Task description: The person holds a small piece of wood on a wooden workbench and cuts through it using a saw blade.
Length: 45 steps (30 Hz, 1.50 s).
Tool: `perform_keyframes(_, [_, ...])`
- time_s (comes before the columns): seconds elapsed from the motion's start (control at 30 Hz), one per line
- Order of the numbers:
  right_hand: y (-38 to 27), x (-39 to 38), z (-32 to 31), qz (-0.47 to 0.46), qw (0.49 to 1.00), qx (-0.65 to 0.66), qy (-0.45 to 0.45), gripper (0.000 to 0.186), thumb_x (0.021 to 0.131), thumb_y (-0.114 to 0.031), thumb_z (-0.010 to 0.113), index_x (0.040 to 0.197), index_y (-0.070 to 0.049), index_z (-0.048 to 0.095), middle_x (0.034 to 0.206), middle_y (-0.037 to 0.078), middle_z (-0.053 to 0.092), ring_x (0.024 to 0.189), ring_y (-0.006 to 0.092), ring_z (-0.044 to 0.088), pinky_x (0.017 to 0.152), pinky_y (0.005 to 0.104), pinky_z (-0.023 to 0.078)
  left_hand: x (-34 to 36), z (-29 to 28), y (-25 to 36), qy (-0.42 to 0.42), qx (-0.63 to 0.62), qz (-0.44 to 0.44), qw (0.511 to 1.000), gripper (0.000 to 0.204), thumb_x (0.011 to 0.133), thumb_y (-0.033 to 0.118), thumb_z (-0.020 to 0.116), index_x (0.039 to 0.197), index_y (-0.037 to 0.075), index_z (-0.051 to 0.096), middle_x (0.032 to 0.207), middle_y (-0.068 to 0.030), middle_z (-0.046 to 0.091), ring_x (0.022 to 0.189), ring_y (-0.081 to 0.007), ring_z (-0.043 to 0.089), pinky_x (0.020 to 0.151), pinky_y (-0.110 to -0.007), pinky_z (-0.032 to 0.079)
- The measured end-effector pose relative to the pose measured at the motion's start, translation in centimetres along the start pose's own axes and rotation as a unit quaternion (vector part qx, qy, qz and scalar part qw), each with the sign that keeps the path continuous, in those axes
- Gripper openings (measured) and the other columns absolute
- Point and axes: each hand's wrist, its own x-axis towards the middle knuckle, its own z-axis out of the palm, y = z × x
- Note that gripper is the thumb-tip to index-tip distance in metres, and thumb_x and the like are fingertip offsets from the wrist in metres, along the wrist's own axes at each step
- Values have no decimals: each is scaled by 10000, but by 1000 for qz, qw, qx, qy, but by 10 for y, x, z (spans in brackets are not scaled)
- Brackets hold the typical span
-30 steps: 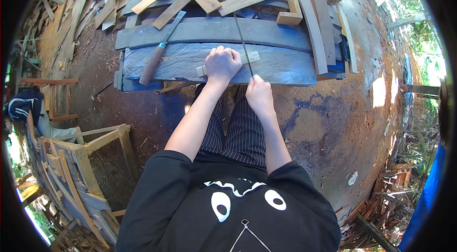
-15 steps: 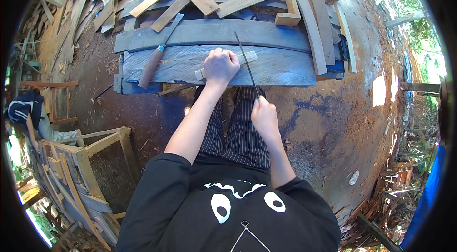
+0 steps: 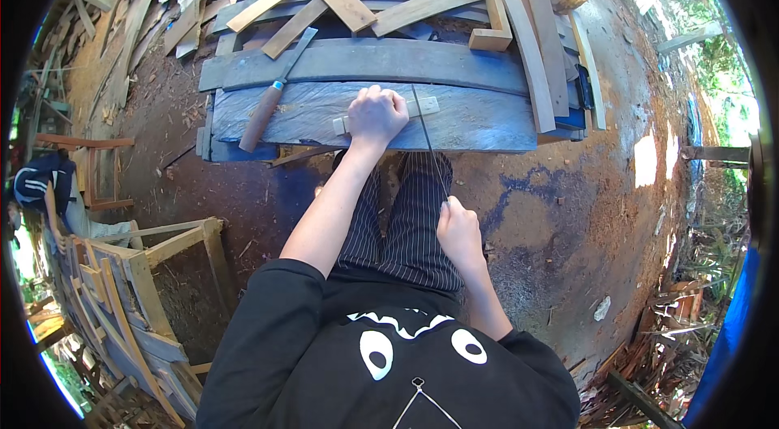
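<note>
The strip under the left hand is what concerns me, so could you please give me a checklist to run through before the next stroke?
1. Left hand closed over the strip: ok.
2. Right hand closed at the blade's near end: ok.
3. Blade crossing the strip to the right of the left hand, apart from it: ok.
4. Bench free of loose tools: not ok; a chisel lies on the left.
5. Cut depth: cannot tell; too small to see.

Daylight admitted from right, foliage (image 3: 716, 68) partly blown out; sun patch (image 3: 646, 159) cast on floor (image 3: 527, 218); bench planks (image 3: 479, 117) tinted bluish; straight edges bent, rim blackened.
</note>
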Motion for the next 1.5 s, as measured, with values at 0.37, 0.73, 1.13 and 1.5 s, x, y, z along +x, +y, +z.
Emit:
perform_keyframes(0.37, [-36, 88, 22, -24, 997, 10, 77, 232, 910, -186, 449, 844, 23, 527, 728, 296, 591, 734, 468, 595, 642, 531, 482, 2, 2, 7, -7, -10, -14, 1000, 226, 742, 168, 531, 574, 35, 602, 651, -130, 584, 668, -299, 609, 598, -399, 516])
perform_keyframes(0.73, [-6, 13, 6, -19, 999, 24, 41, 178, 903, -153, 464, 811, -5, 502, 638, 287, 562, 664, 472, 580, 563, 532, 463, 2, 0, 2, 7, -28, 2, 1000, 205, 733, 160, 543, 585, 36, 611, 646, -129, 589, 651, -290, 606, 579, -394, 513])
perform_keyframes(1.13, [-12, 26, 17, -7, 999, 10, 47, 201, 909, -178, 464, 827, 0, 509, 678, 287, 581, 689, 475, 587, 587, 536, 472, 4, 0, 3, 0, -5, -40, 999, 233, 753, 168, 539, 579, 26, 604, 665, -140, 591, 662, -308, 607, 588, -406, 512])
perform_keyframes(1.5, [-27, 79, 21, -39, 996, 13, 79, 212, 907, -180, 455, 852, 6, 538, 702, 285, 590, 723, 474, 589, 631, 536, 474, 3, 1, 4, -3, -29, 8, 1000, 235, 753, 169, 529, 575, 33, 602, 658, -132, 589, 662, -302, 611, 590, -411, 515])
